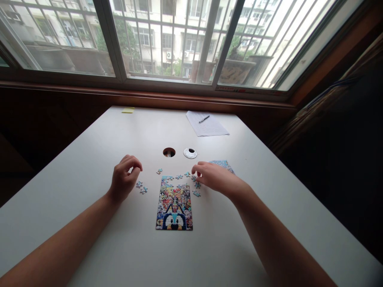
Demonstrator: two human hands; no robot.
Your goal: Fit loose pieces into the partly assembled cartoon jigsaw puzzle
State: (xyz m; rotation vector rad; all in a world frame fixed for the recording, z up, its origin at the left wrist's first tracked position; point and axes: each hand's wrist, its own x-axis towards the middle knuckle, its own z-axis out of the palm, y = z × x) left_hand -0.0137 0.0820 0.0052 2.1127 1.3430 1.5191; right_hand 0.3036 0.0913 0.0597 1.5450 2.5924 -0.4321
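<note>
A colourful jigsaw puzzle (174,205) lies flat on the white table (89,151), with gaps along its top edge. Several loose blue pieces (179,176) are scattered above and beside it. My left hand (124,179) rests left of the puzzle with fingers curled, close to two loose pieces (142,187); nothing shows in it. My right hand (214,177) sits at the puzzle's upper right corner, fingertips pinched down among the loose pieces there. A blue patterned card or box lid (223,164) lies partly hidden behind my right hand.
A round cable hole (169,152) and its white cap (190,153) sit beyond the puzzle. Farther back lie a sheet of paper (206,124) with a pen (204,118) and a yellow sticky note (128,110). A barred window is behind. A dark chair stands at the right.
</note>
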